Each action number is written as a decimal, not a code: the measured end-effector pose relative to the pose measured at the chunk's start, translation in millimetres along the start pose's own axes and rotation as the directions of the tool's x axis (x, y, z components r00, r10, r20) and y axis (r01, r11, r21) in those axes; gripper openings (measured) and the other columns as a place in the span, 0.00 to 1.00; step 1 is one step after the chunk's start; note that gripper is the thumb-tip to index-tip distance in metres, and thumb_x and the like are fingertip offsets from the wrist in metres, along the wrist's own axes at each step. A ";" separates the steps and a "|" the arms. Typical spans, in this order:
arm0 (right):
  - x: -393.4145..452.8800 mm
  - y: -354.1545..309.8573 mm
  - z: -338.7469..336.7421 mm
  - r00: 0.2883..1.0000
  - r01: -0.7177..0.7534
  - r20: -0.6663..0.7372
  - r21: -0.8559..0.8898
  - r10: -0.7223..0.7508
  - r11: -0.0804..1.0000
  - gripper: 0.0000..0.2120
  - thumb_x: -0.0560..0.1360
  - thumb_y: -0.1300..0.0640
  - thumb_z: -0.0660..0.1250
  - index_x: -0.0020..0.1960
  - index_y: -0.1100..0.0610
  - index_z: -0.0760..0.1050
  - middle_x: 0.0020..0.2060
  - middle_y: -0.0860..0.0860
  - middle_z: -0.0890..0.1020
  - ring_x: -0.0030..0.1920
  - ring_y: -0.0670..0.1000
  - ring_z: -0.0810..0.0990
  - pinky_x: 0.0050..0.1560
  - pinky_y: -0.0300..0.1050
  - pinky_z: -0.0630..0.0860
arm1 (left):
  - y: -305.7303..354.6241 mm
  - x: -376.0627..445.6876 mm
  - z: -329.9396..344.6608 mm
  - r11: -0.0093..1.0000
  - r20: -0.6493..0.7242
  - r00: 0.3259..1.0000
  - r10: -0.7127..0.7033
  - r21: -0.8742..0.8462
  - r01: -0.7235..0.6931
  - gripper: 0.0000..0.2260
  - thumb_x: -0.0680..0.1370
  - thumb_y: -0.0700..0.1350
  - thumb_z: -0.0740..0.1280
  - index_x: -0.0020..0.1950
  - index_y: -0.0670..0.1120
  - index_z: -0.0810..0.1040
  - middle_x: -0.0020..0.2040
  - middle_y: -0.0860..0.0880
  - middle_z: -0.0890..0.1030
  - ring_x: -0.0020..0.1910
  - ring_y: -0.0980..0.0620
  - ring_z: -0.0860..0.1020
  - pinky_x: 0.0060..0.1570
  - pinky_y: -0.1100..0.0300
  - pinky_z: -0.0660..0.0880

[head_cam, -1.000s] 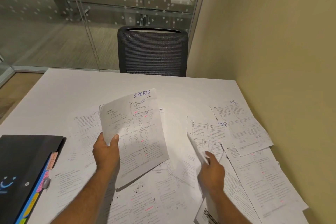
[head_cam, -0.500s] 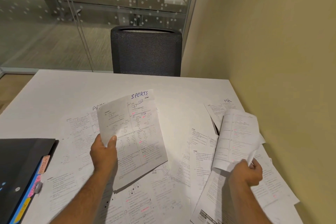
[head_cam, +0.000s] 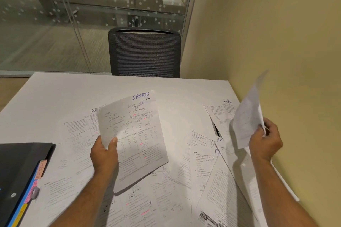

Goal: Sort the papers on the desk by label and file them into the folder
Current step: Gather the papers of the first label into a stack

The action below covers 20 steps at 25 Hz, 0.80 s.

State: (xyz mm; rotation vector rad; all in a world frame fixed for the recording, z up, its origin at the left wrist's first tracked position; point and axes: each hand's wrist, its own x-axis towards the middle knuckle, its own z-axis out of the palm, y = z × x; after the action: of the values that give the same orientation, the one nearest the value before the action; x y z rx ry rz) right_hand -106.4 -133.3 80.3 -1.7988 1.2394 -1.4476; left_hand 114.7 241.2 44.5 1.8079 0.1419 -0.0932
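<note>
White desk (head_cam: 60,97), yellow wall hard on its three o'clock edge, and loose papers (head_cam: 166,186) all over the near half! Left hand (head_cam: 104,155) is gripping the SPORTS sheets (head_cam: 134,134) above centre. Right hand (head_cam: 265,141) is pinching a blurred sheet (head_cam: 247,118) at three o'clock, label unreadable. Folder (head_cam: 20,169) at eight o'clock, cut off by the frame. Bare desk toward twelve, chair (head_cam: 144,53) beyond.
</note>
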 end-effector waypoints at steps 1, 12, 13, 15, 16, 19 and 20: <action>0.4 1.4 -0.6 0.995 0.092 0.054 -0.063 -0.089 0.994 0.15 0.72 0.69 0.63 0.57 0.63 0.80 0.51 0.58 0.84 0.49 0.55 0.81 0.52 0.50 0.77 | 0.7 -0.7 0.2 1.000 0.001 1.000 0.002 -0.003 -0.002 0.14 0.79 0.40 0.68 0.65 0.43 0.75 0.53 0.46 0.78 0.50 0.45 0.76 0.47 0.55 0.76; -80.6 64.6 -18.4 0.558 0.370 0.792 -0.503 0.246 0.781 0.16 0.75 0.54 0.68 0.62 0.55 0.77 0.57 0.50 0.82 0.56 0.52 0.79 0.59 0.48 0.75 | 2.4 3.9 -4.9 1.000 -0.016 1.000 0.011 -0.003 -0.011 0.14 0.79 0.40 0.69 0.64 0.43 0.76 0.52 0.47 0.78 0.51 0.45 0.77 0.48 0.54 0.76; -86.0 63.8 -15.8 0.511 0.415 0.807 -0.534 0.297 0.737 0.16 0.73 0.50 0.69 0.59 0.54 0.78 0.54 0.49 0.83 0.53 0.51 0.79 0.58 0.49 0.75 | 1.9 4.7 -5.9 1.000 -0.016 1.000 0.010 -0.003 -0.010 0.13 0.79 0.40 0.69 0.64 0.43 0.76 0.52 0.47 0.78 0.51 0.45 0.77 0.49 0.54 0.76; -96.5 54.6 -4.9 0.480 0.448 0.827 -0.518 0.293 0.728 0.20 0.70 0.43 0.71 0.56 0.53 0.77 0.52 0.47 0.81 0.53 0.50 0.78 0.58 0.51 0.74 | 2.9 4.3 -7.0 1.000 -0.007 1.000 0.004 -0.028 -0.004 0.13 0.79 0.39 0.69 0.64 0.43 0.76 0.52 0.46 0.78 0.51 0.45 0.77 0.49 0.54 0.76; -102.1 46.1 3.3 0.487 0.369 0.835 -0.463 0.257 0.806 0.22 0.70 0.42 0.73 0.58 0.54 0.77 0.54 0.47 0.80 0.55 0.50 0.78 0.59 0.50 0.73 | 5.1 2.7 -6.9 0.999 0.006 1.000 -0.003 -0.051 0.003 0.13 0.79 0.39 0.69 0.64 0.43 0.76 0.52 0.46 0.79 0.51 0.45 0.77 0.48 0.57 0.76; -115.7 -5.5 33.4 0.404 -0.212 0.869 -0.214 0.285 0.953 0.31 0.70 0.46 0.77 0.69 0.52 0.72 0.62 0.45 0.76 0.62 0.47 0.76 0.64 0.48 0.73 | 11.7 -2.4 -4.6 0.994 0.075 0.997 -0.024 -0.106 0.032 0.13 0.79 0.38 0.68 0.63 0.43 0.76 0.52 0.47 0.80 0.49 0.47 0.78 0.42 0.63 0.74; -119.9 -23.0 44.5 0.333 -0.372 0.900 -0.151 0.283 0.916 0.35 0.68 0.46 0.79 0.70 0.51 0.71 0.64 0.46 0.76 0.62 0.48 0.78 0.64 0.49 0.74 | 12.8 -3.3 -3.2 0.990 0.101 0.994 -0.040 -0.127 0.053 0.12 0.79 0.38 0.68 0.62 0.44 0.77 0.50 0.48 0.80 0.47 0.48 0.79 0.40 0.63 0.74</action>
State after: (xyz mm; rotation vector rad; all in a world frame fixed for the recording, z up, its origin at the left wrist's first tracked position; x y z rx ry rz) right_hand -58.2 -23.8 29.5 -1.6924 0.8011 -0.0997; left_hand 113.2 241.1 58.0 1.6670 0.1177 -0.2017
